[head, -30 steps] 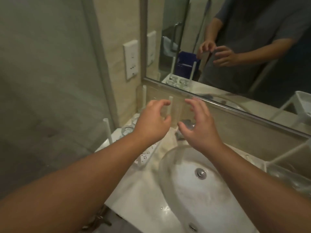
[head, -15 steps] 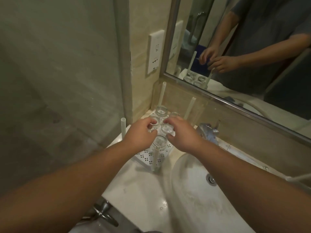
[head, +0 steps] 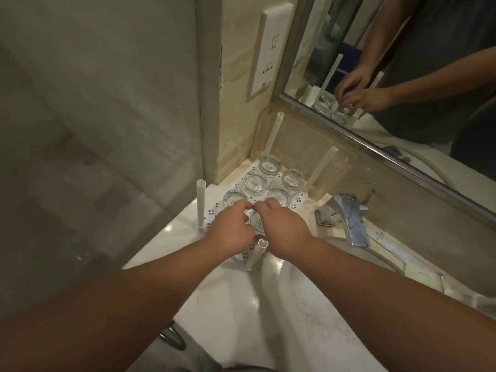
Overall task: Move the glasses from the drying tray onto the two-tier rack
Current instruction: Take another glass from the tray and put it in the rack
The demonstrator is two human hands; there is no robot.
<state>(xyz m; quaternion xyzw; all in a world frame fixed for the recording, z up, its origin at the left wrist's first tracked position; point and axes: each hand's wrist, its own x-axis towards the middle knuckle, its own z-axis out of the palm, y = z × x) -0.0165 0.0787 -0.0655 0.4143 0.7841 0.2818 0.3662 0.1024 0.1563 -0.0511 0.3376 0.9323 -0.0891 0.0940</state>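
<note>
Head view: no brand or legible writing can be made out; only faint marks are seen on the white wall plate [head: 265,53], and the print on the small packets by the faucet [head: 349,214] is too blurred to be read. A white perforated drying tray [head: 296,201] with four upright white posts is set on the pale counter [head: 241,299] in the corner beneath the mirror [head: 402,63]. Clear, round glasses [head: 269,165] are stood on it in a tight cluster, their thick bases catching the light. One glass [head: 256,224] at the near end of the tray is enclosed between both hands. The left hand [head: 230,232] is curled against its left side and the right hand [head: 284,232] against its right, fingertips nearly meeting over it, so it appears to be gripped by both. Both hands are repeated in the mirror.
</note>
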